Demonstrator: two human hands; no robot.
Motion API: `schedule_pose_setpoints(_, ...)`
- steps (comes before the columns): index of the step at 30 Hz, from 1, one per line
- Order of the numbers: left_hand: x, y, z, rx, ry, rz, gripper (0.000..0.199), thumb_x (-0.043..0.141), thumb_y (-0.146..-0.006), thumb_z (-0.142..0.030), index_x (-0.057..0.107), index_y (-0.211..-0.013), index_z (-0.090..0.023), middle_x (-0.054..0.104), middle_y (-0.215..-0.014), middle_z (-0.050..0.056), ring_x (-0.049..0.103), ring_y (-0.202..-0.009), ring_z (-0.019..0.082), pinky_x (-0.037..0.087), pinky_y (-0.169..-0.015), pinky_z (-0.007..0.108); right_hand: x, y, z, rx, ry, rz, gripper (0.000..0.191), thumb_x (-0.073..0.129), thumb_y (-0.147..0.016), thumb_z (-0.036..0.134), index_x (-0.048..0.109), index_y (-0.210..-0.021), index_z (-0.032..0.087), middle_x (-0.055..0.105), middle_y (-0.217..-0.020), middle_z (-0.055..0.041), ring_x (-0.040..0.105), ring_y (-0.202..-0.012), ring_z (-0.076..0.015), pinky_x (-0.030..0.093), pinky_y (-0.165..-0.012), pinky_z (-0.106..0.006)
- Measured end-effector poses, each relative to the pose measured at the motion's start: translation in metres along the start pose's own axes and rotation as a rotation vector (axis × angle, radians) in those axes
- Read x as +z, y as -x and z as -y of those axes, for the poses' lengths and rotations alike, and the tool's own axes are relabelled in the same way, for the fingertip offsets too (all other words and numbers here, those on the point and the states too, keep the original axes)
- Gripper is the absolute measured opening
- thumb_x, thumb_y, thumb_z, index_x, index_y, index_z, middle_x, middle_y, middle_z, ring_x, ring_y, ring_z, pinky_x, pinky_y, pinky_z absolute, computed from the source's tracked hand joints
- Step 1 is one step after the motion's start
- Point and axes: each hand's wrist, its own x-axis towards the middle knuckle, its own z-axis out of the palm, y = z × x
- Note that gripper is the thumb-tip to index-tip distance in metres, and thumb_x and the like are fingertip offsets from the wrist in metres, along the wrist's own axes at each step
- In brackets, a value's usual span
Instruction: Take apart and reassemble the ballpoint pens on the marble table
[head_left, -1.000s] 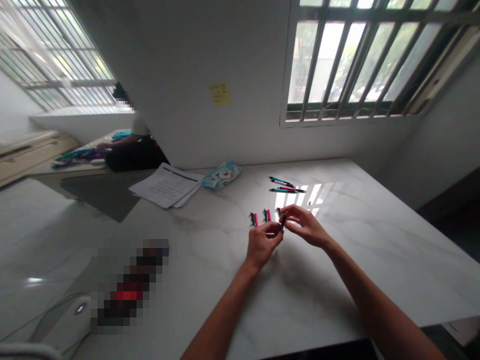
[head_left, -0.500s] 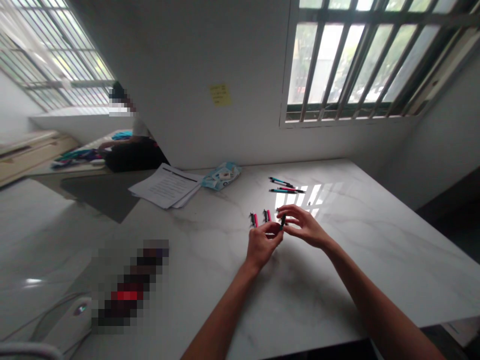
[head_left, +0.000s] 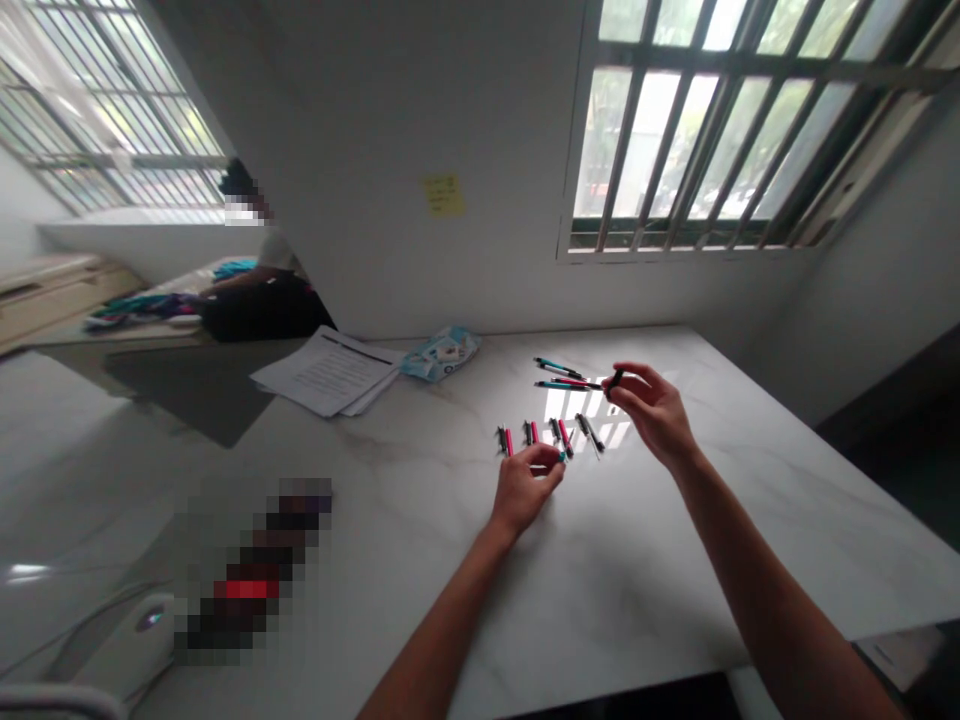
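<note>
My left hand [head_left: 523, 488] is closed in a pinch on a small teal pen part [head_left: 562, 456], just above the table; the fingers hide most of it. Farther right and higher, my right hand [head_left: 654, 415] pinches a short black pen part [head_left: 614, 382] between thumb and forefinger. Beyond the left hand, several small groups of taken-apart pen pieces lie in a row, among them a pink barrel [head_left: 509, 442] and a black piece [head_left: 584, 426]. A loose pile of whole-looking teal, pink and black pens [head_left: 561, 384] lies behind the row, close to my right fingertips.
A white marbled table [head_left: 420, 560] meets the wall. Printed sheets [head_left: 326, 372] and a blue-white packet [head_left: 441, 353] lie at the back left. A pixelated object [head_left: 255, 580] and a white device with cables [head_left: 124, 640] are at left. A person [head_left: 259, 295] sits in the background.
My hands have moved apart: the right went right and away with the black part, while the left stayed about where it was. More pen pieces in the row now show.
</note>
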Motion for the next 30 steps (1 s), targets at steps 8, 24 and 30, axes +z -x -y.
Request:
schedule_pose_setpoints(8, -0.001, 0.0, -0.002, -0.024, 0.013, -0.001, 0.014, 0.075, -0.082, -0.028, 0.077, -0.091, -0.017, 0.08, -0.091, 0.007, 0.078, -0.082, 0.019, 0.067, -0.081, 0.033, -0.069, -0.006, -0.081, 0.209, 0.849, -0.205, 0.034, 0.068, -0.083, 0.029, 0.077, -0.113, 0.017, 0.08, -0.094, -0.0089, 0.077, -0.081, -0.0234, 0.057, -0.085, -0.037)
schedule_pose_setpoints(24, -0.001, -0.003, 0.003, -0.011, -0.034, 0.01, 0.016, 0.075, -0.083, -0.03, 0.077, -0.092, -0.017, 0.079, -0.089, 0.005, 0.078, -0.082, 0.02, 0.067, -0.082, 0.033, -0.052, -0.009, -0.104, 0.177, 0.944, -0.102, 0.027, 0.069, -0.085, 0.022, 0.077, -0.11, 0.02, 0.08, -0.09, -0.0052, 0.076, -0.079, -0.0201, 0.057, -0.082, -0.033)
schedule_pose_setpoints(30, -0.002, -0.003, 0.001, -0.009, -0.033, 0.001, 0.017, 0.076, -0.083, -0.031, 0.077, -0.092, -0.018, 0.08, -0.089, 0.005, 0.078, -0.081, 0.02, 0.067, -0.081, 0.033, -0.043, -0.007, -0.101, 0.151, 0.913, -0.063, 0.024, 0.068, -0.086, 0.022, 0.076, -0.108, 0.021, 0.08, -0.088, -0.0041, 0.076, -0.077, -0.0194, 0.057, -0.08, -0.033)
